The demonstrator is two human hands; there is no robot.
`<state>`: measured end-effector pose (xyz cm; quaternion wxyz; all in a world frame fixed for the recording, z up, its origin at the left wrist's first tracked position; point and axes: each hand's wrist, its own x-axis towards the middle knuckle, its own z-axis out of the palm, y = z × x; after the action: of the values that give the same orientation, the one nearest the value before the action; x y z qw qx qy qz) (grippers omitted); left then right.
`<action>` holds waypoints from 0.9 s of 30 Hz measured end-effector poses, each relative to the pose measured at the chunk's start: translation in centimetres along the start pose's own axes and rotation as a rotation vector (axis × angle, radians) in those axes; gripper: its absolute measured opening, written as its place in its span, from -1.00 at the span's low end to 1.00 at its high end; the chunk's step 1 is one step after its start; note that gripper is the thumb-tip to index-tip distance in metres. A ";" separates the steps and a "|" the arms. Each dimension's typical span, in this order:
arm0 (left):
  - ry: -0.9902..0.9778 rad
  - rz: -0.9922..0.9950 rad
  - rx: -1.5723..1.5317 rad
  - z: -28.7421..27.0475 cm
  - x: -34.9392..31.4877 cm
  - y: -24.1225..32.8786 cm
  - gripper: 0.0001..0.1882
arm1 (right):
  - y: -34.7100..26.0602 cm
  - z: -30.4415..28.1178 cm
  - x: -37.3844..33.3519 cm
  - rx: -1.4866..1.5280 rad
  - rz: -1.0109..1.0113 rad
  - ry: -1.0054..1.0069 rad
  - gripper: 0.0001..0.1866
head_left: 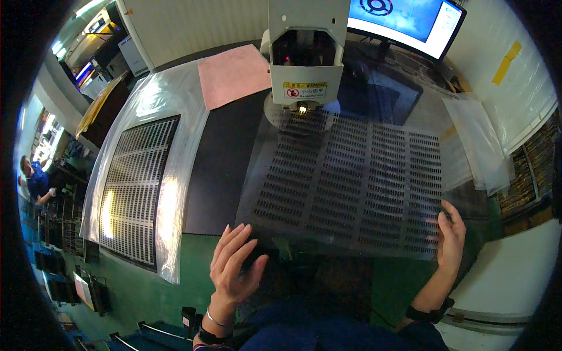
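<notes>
A dark, see-through film sheet (358, 196) printed with columns of short dark dashes lies in front of me, its far part beneath the head of a light-coloured machine (304, 82). A small lamp (302, 109) glows at the underside of that head. My left hand (237, 263) is at the sheet's near left corner, fingers apart and fingertips by the edge. At the near right edge rests my right hand (451, 237), its fingers stretched forward and the thumb alongside. Neither hand visibly grips the sheet; contact under the fingertips is hidden.
Left on the table, a slotted metal panel (137, 190) lies on clear plastic film (175, 205). A pink cloth (235, 76) lies behind it. A monitor (410, 26) stands at the back right, a mouse (358, 71) before it. A person (38, 178) sits far left.
</notes>
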<state>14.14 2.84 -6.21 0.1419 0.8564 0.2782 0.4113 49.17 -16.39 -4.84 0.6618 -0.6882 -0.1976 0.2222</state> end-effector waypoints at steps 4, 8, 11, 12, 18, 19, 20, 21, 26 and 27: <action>0.172 0.014 -0.072 -0.7 -1.7 -0.3 -0.85 | -0.2 0.1 0.0 -0.008 -0.008 -0.009 -0.54; 0.150 -0.070 -0.128 -0.7 -3.3 -0.8 -0.90 | -0.3 0.0 -0.1 -0.013 -0.008 -0.010 -0.54; -0.007 -0.248 -0.149 -0.7 -4.7 -0.9 -0.94 | -0.3 0.0 -0.2 0.009 -0.013 -0.026 -0.53; -0.055 -0.486 -0.284 -0.6 -5.3 -0.8 -0.86 | -0.4 -0.1 -0.3 0.011 -0.014 -0.029 -0.53; -0.034 -1.151 -1.035 -0.9 -4.7 0.3 -0.55 | -1.8 -2.6 -2.1 -0.103 0.105 -0.080 -0.52; -0.097 -1.166 -1.101 -1.0 -4.7 0.3 -0.48 | -1.6 -3.4 -2.4 -0.105 0.080 -0.095 -0.50; -0.094 -1.166 -1.102 -1.0 -4.6 0.4 -0.48 | -1.5 -3.9 -2.5 -0.106 0.055 -0.111 -0.47; -0.118 -1.190 -1.175 -1.0 -4.4 0.4 -0.51 | -1.6 -3.9 -2.8 -0.105 0.054 -0.111 -0.47; -0.267 -1.119 -1.100 -1.4 -3.9 0.7 -0.61 | -1.8 -3.9 -3.8 0.085 0.021 -0.108 -0.33; -0.273 -1.122 -1.085 -1.7 -3.4 1.0 -0.64 | -1.7 -4.2 -3.9 0.086 0.020 -0.103 -0.33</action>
<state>11.49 0.03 -6.83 0.7587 0.4423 0.4092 0.2477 48.39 -22.01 -2.81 0.6774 -0.6487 -0.2149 0.2724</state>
